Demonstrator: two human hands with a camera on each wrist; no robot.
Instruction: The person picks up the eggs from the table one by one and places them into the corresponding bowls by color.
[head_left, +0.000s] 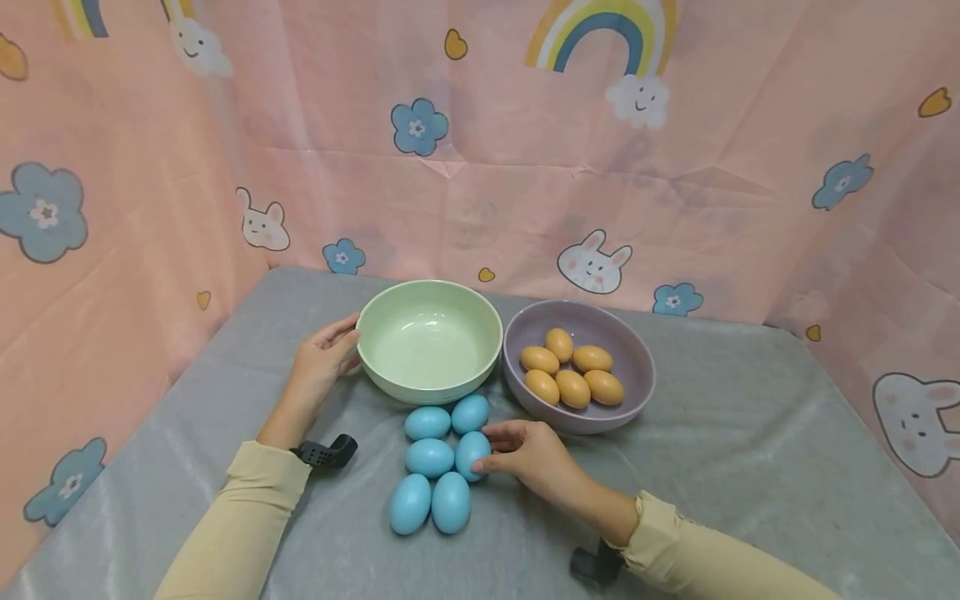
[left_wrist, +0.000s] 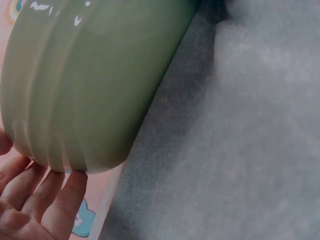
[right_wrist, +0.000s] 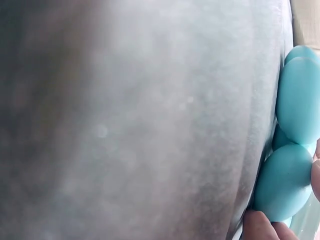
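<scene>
A light green bowl (head_left: 431, 342), with nothing inside it, stands at the back of the table. My left hand (head_left: 321, 360) touches its outer left side; in the left wrist view the straight fingers (left_wrist: 65, 205) rest their tips against the green wall. In front of the bowl, several blue eggs lie in close pairs on the cloth. My right hand (head_left: 542, 458) pinches the blue egg (head_left: 472, 457) at the right of the middle pair, thumb on the near side and fingers on the far side. The right wrist view shows this egg (right_wrist: 284, 182) between the fingertips.
A purple bowl (head_left: 643, 385) holding several yellow-orange eggs (head_left: 573, 389) stands just right of the green bowl. Grey cloth (head_left: 735, 450) covers the table. Pink printed fabric (head_left: 510, 208) hangs behind and along both sides.
</scene>
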